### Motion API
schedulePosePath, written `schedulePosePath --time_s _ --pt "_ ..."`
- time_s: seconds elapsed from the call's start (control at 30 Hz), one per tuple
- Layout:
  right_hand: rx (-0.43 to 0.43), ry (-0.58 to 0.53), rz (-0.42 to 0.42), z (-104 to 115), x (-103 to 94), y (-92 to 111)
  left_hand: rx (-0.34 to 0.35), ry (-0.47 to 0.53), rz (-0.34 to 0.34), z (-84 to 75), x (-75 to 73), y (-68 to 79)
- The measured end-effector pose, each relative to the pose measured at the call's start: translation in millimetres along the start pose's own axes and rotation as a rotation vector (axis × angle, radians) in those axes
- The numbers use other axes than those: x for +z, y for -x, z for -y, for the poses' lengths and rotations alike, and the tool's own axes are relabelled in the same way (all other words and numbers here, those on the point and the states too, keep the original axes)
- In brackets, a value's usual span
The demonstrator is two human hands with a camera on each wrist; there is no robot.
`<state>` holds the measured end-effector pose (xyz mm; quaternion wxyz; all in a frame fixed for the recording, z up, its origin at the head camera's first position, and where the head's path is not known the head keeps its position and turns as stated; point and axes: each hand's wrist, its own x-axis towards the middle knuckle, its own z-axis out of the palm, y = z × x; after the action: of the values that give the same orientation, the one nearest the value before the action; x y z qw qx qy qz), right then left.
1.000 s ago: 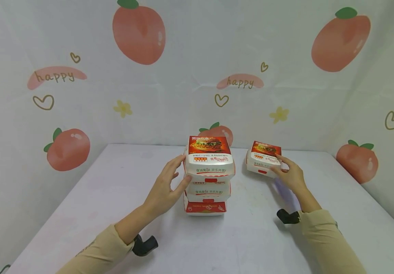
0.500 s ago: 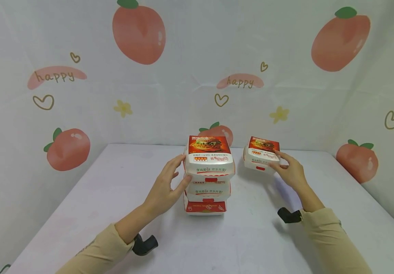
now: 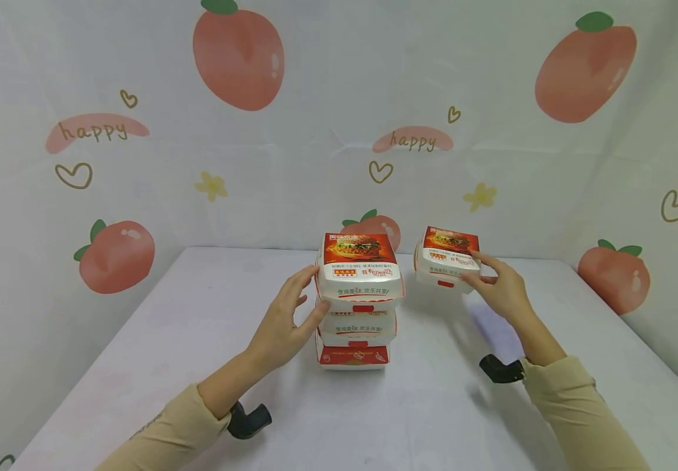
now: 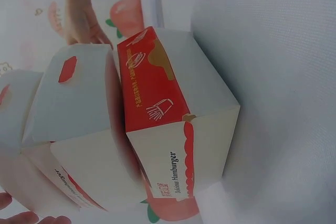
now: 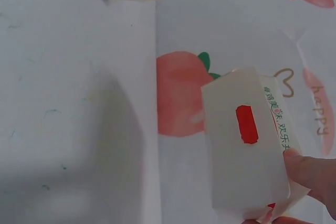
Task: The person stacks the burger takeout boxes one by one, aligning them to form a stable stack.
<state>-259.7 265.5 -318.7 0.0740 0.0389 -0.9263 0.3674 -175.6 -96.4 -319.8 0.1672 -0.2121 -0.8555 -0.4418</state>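
Three burger boxes stand stacked mid-table: the top box (image 3: 362, 271) has a burger picture on its lid, the middle box (image 3: 358, 328) shows a white front, and the bottom box (image 3: 353, 355) has a red front flap. My left hand (image 3: 283, 324) rests its extended fingers and thumb against the left side of the top box; its fingertips (image 4: 31, 219) just enter the left wrist view. Off to the right, my right hand (image 3: 504, 291) pinches another burger box (image 3: 447, 258) at its right edge, thumb in front. That box hangs above the table, its plain side and red tab (image 5: 247, 124) facing the right wrist camera.
A white table (image 3: 197, 327) with faint prints spreads around the stack. Behind it hangs a white curtain (image 3: 303, 176) with printed fruit and "happy" lettering. Black camera mounts (image 3: 500, 369) stick out below both sleeves. A pale purple patch (image 3: 495, 327) lies under the right forearm.
My right hand has raised its burger box and carried it slightly left, toward the stack. The left hand and the three stacked boxes have stayed in place.
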Motion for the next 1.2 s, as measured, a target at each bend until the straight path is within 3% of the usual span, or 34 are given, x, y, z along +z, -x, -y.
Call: schedulePosePath --time_s 0.8,1.2 --pt "-0.044 0.024 -0.002 39.2 -21.7 13.4 -0.005 0.007 0.006 0.3 0.8 0.8" --pt "-0.103 0.011 -0.053 55.0 -33.4 17.8 -0.004 0.005 -0.001 0.1 1.0 0.5"
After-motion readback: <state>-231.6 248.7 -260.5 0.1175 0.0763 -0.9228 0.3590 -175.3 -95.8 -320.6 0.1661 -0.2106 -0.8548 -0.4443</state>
